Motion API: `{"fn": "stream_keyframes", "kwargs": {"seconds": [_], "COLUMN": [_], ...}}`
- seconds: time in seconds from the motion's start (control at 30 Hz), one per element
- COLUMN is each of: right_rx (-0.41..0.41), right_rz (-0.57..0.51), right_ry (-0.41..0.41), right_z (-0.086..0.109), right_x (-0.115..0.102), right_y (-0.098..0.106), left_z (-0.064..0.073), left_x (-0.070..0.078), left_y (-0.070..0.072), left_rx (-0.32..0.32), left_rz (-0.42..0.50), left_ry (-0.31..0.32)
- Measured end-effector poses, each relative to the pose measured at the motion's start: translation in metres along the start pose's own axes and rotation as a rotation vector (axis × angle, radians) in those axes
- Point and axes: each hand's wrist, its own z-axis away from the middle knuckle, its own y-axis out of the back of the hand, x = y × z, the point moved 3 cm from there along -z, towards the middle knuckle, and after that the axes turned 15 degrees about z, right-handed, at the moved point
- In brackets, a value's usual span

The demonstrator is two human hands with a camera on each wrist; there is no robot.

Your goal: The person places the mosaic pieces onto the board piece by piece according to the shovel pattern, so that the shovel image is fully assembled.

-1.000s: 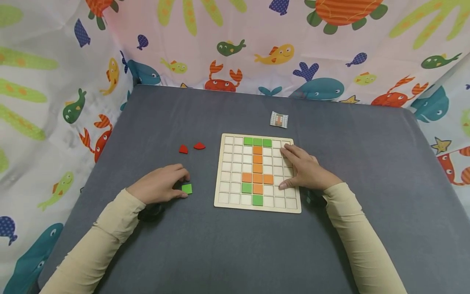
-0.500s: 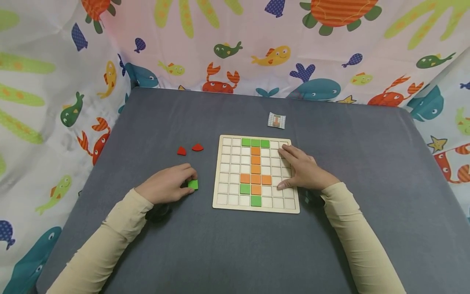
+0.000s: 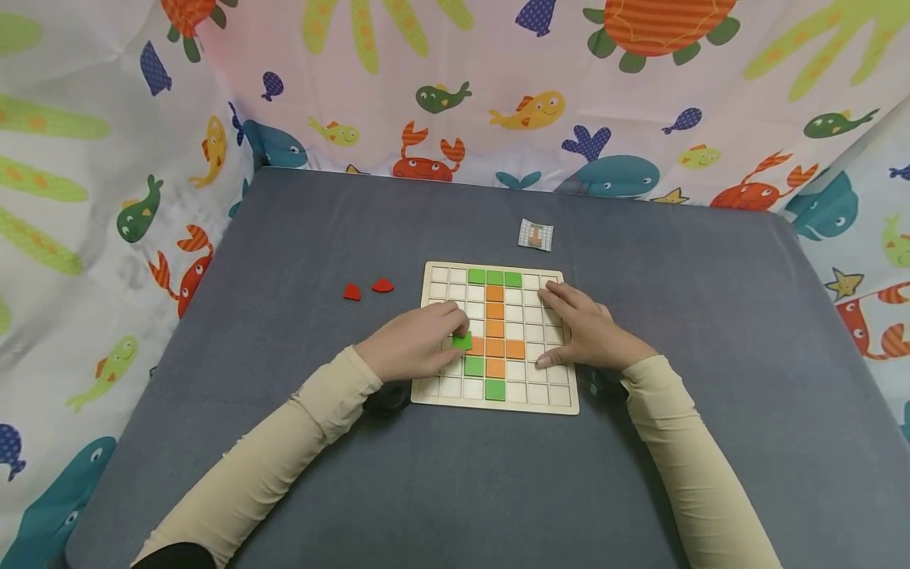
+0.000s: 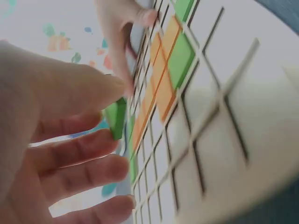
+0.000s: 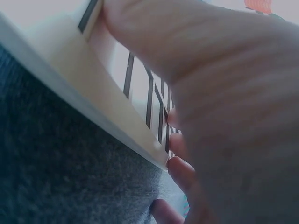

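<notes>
A small green square tile (image 3: pixel 463 342) is pinched between the thumb and fingers of my left hand (image 3: pixel 415 341). That hand is over the left side of a pale wooden grid board (image 3: pixel 538 392). In the left wrist view the held tile (image 4: pixel 116 117) is tilted, just off the board's surface. A column of orange tiles (image 3: pixel 494 310) with an orange crossbar lies in the grid, with green tiles (image 3: pixel 495 277) along the top and two more near the bottom. My right hand (image 3: pixel 593 328) rests on the board's right edge, thumb and fingers spread; the right wrist view shows its fingertips (image 5: pixel 180 170) at the rim.
Two red rounded pieces (image 3: pixel 382 285) lie on the grey table (image 3: pixel 455 490) left of the board. Behind the board is a small card (image 3: pixel 535 235) printed with a grid pattern. A curtain (image 3: pixel 341 87) with sea animals surrounds the table's back and sides.
My left hand has picked up the green tile from the table and carried it right, over the board. My right hand has stayed on the board's right edge.
</notes>
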Motion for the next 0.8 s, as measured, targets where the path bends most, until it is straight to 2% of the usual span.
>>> {"fn": "stream_keyframes", "kwargs": {"seconds": [0.17,0.3,0.37,0.57,0.8], "right_rx": [0.000,-0.003,-0.003,-0.002,0.002], "right_rz": [0.000,-0.002,-0.003,-0.006,-0.001], "right_ry": [-0.004,-0.004,-0.003,0.000,0.006], "right_z": [0.000,0.001,0.002,0.002,0.003], "right_x": [0.001,0.002,0.002,0.002,0.003], "right_y": [-0.001,-0.001,-0.001,-0.001,-0.002], "left_z": [-0.021,-0.033,-0.037,-0.043,-0.046], "left_x": [0.010,0.018,0.021,0.024,0.026], "left_y": [-0.021,-0.034,-0.038,-0.049,-0.055], "left_rx": [-0.074,-0.127,-0.142,-0.163,-0.136], "left_rz": [-0.009,-0.001,0.001,-0.020,-0.039], "left_ry": [-0.080,-0.143,-0.153,-0.164,-0.180]}}
